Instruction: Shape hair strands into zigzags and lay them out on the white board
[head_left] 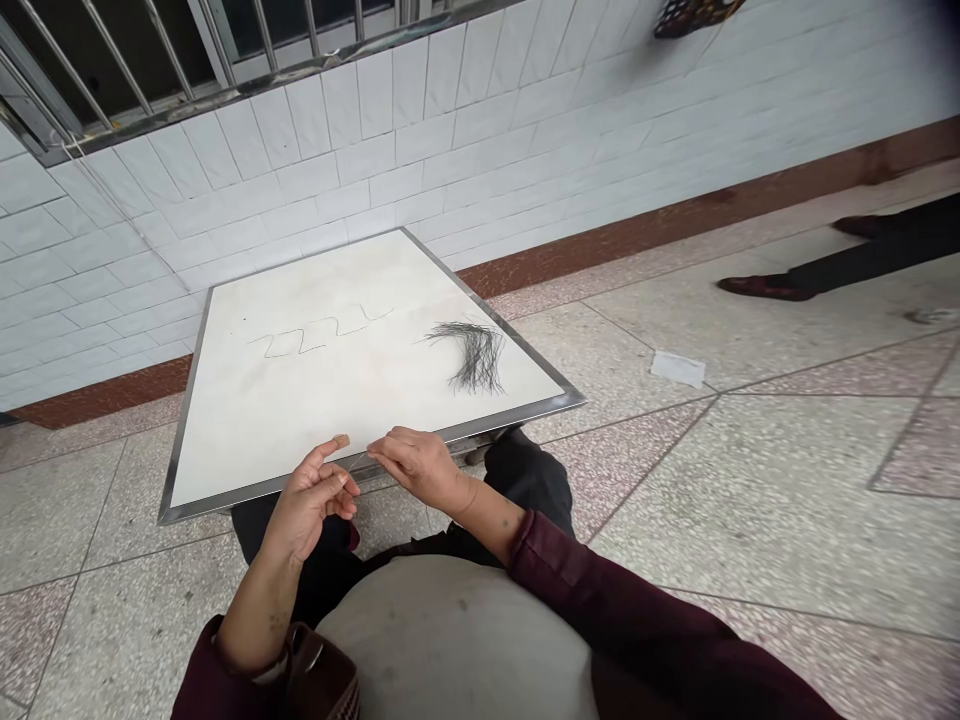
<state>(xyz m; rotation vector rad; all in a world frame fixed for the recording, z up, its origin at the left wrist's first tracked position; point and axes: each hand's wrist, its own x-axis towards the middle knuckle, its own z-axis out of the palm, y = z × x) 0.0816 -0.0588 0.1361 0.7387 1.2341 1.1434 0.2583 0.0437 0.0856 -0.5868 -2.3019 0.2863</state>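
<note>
From where I stand, the dark, thin strands lie loosely bundled on the right side of the white-topped bench, close to its metal-edged right border. Their long axis bends: at the far end the tips point left, then the bundle curves over and runs down toward the near edge, where the ends fan out into a ragged brush. Left of it, around the middle of the top, a row of bent strands sits apart from the bundle, each one kinked in a zigzag, the whole row running from left to right and climbing a little toward the wall. The person sits at the near edge in dark reddish sleeves, both hands up just in front of the rim. The left hand is loosely open, index finger reaching toward the other hand, thumb laid across the half-curled fingers. The right hand is narrowed to a pinch, thumb and fingertips brought together, the rest of the fingers folded in. Something very fine seems to show in the small gap between the two, but I can't tell whether either one grips it. Off to the right, a white scrap lies on the speckled floor, near another person's shoes.
</note>
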